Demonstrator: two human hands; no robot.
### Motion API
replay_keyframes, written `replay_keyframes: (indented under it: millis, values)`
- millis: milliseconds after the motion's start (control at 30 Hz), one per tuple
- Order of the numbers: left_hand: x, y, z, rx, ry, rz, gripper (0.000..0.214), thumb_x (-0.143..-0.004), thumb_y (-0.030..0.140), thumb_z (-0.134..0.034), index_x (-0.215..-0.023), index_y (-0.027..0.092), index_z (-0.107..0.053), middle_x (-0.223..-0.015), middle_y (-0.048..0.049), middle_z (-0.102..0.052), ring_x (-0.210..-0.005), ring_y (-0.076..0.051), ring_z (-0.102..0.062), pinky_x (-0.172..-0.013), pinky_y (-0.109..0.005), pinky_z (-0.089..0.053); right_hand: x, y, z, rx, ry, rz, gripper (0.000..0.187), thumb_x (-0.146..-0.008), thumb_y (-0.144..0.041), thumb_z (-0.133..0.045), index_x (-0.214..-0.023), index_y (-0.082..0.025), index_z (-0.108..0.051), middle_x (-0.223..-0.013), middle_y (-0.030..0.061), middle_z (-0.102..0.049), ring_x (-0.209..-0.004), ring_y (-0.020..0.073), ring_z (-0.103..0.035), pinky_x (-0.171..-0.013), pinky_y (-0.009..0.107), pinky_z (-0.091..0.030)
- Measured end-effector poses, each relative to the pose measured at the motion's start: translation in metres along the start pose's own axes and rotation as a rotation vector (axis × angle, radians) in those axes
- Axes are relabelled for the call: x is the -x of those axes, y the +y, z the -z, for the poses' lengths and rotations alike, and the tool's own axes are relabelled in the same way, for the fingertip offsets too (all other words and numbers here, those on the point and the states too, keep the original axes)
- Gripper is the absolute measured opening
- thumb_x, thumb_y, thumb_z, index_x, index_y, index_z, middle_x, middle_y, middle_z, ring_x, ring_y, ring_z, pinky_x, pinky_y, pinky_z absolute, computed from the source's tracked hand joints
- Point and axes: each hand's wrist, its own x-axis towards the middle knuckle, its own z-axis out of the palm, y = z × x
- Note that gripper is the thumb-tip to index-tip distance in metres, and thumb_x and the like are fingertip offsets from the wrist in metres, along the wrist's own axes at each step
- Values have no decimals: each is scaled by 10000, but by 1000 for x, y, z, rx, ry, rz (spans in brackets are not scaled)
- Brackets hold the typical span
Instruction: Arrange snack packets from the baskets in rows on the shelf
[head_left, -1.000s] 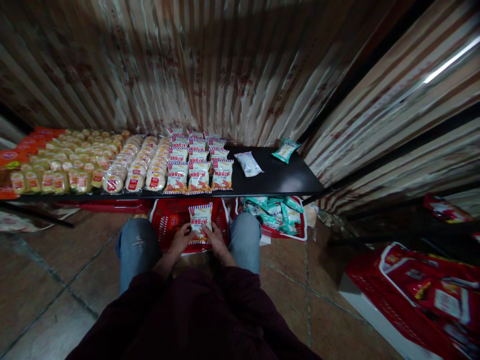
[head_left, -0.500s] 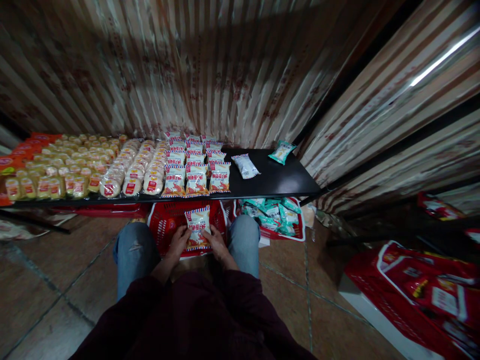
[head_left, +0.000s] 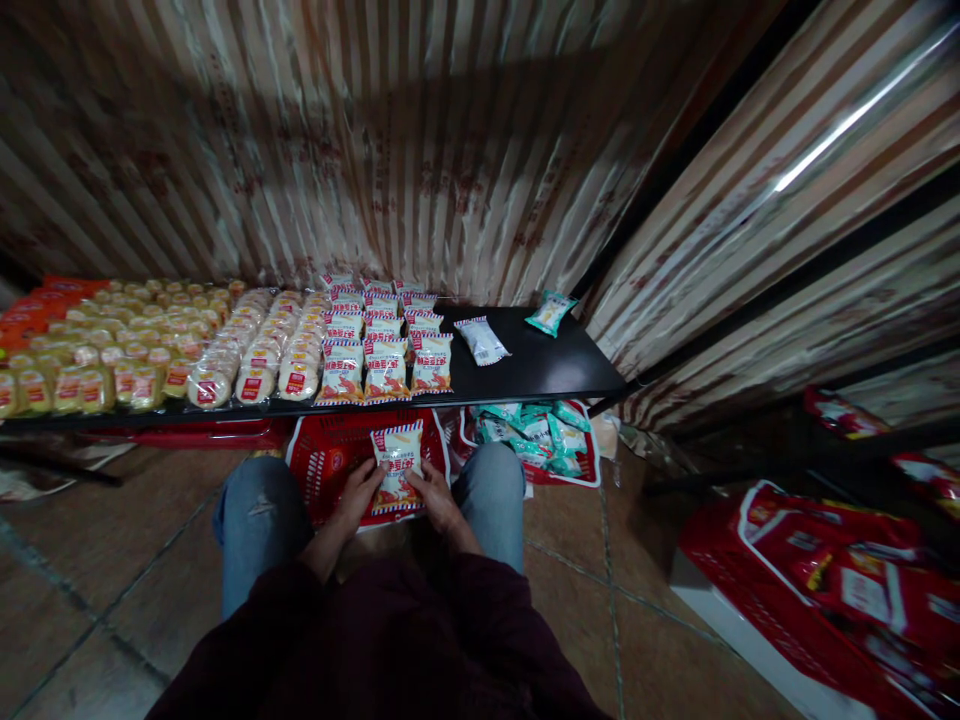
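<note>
Shifted left and slightly lower in view, the desk keeps its load while both hands hold one packet

Compared with a second ago, the packets set out on the desk keep their places; only the view has turned. A striped hanging fills the back. Below it runs the black desk. At lower right stands a large red basket with red packets in it. Between the knees lies an open red basket, and another basket, partly under the desk, holds green packets.

On the desk, from the left, come yellow-wrapped pieces, pale round pieces and three columns of white-and-red packets; beyond them lie a pale packet and, apart at the back, a green packet.

Above the basket between the knees is the held packet, printed face up. The left hand and right hand pinch its opposite sides, each grip closed on it, the right thumb on its face.
</note>
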Motion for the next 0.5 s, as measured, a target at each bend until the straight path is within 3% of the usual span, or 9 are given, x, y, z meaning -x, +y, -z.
replay_keyframes:
  millis: [200,500]
  values:
    - [-8,1,-9,-24,-3,-51,545,-592,562,-713,-963,167,-662,-942,-82,-719,-888,-242,-659,-784,-328,-515,-2,-7,3,14,3,25,501,-629,-430,-754,-1043,-189,-605,-939,58,-715,-821,235,-681,-784,382,-523]
    - [-24,14,-33,-158,45,-188,396,-699,509,-638,-908,175,-683,-920,-73,-721,-851,-228,-654,-780,-311,-502,-6,-30,9,58,9,121,498,-713,-493,-674,-1120,-228,-566,-1044,55,-689,-896,229,-665,-818,372,-513]
